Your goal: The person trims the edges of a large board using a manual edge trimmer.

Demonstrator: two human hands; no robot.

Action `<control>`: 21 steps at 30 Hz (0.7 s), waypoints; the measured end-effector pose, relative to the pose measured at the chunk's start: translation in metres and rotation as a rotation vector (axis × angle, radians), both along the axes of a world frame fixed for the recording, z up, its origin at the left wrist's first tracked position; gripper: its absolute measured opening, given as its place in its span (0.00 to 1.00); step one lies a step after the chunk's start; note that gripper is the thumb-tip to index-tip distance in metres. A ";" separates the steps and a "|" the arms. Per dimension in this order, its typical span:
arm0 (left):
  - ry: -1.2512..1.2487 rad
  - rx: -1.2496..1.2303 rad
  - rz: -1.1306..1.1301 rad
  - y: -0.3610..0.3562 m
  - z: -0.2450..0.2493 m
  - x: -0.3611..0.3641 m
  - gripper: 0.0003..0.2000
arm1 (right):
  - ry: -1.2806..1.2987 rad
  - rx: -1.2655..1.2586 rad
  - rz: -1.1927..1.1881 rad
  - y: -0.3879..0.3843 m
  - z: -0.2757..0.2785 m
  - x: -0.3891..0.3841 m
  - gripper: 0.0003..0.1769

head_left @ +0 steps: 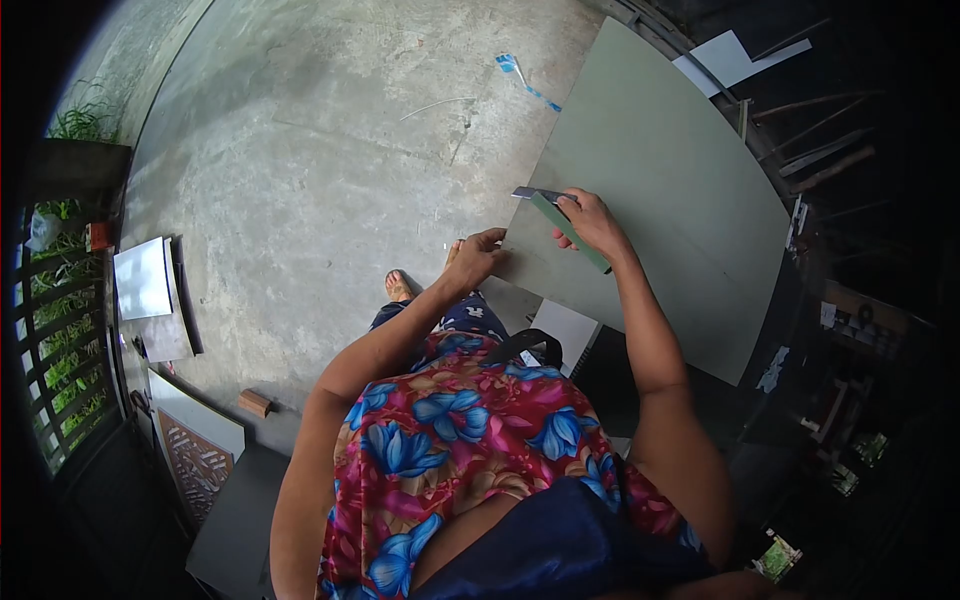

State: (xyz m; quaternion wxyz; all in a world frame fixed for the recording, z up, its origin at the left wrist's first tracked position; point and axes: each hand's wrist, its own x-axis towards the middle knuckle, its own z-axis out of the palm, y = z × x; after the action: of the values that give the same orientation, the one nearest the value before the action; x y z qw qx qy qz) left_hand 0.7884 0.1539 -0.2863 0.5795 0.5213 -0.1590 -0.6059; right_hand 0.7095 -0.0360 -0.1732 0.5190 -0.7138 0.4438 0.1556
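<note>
A large grey-green sheet [665, 200] lies to the right of the concrete floor. My left hand [477, 262] is at the sheet's near left edge, its fingers bent around the edge. Over the sheet, my right hand [592, 222] is closed on a long narrow green block [572, 233]. A dark flat tool with a metal end [538, 194] sticks out to the left from under the same hand's fingers, across the block's upper end. Some of the right fingers show below the block.
Blue tape [527, 82] lies on the concrete floor [330, 150]. White panels [145, 280] and a carved brown panel [197, 460] stand at left, near a small wooden block [255, 403]. A white sheet [566, 330] is near my lap. Wood strips [820, 150] lie at upper right.
</note>
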 end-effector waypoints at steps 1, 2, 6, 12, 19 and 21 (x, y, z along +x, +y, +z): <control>0.008 -0.011 0.010 0.000 -0.002 -0.001 0.18 | -0.010 -0.050 -0.011 0.000 -0.001 0.001 0.18; 0.014 -0.022 0.019 0.000 0.000 -0.001 0.18 | -0.022 -0.101 -0.022 -0.002 -0.002 0.004 0.18; 0.065 0.002 0.020 0.002 0.006 -0.002 0.17 | -0.081 -0.148 0.023 0.010 -0.013 -0.008 0.19; 0.155 -0.009 -0.004 0.008 0.008 -0.006 0.17 | 0.038 -0.023 -0.114 -0.001 -0.006 -0.003 0.22; 0.129 -0.007 0.006 0.008 0.000 -0.008 0.17 | 0.098 0.073 0.066 0.023 -0.001 -0.013 0.23; 0.118 -0.004 0.014 0.008 0.003 -0.007 0.18 | 0.069 0.051 0.000 0.021 -0.002 -0.013 0.22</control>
State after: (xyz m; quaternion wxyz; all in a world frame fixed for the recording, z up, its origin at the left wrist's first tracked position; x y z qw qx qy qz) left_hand 0.7811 0.1616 -0.2834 0.5930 0.4849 -0.1221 -0.6312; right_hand 0.6963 -0.0146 -0.1751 0.5216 -0.6945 0.4570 0.1915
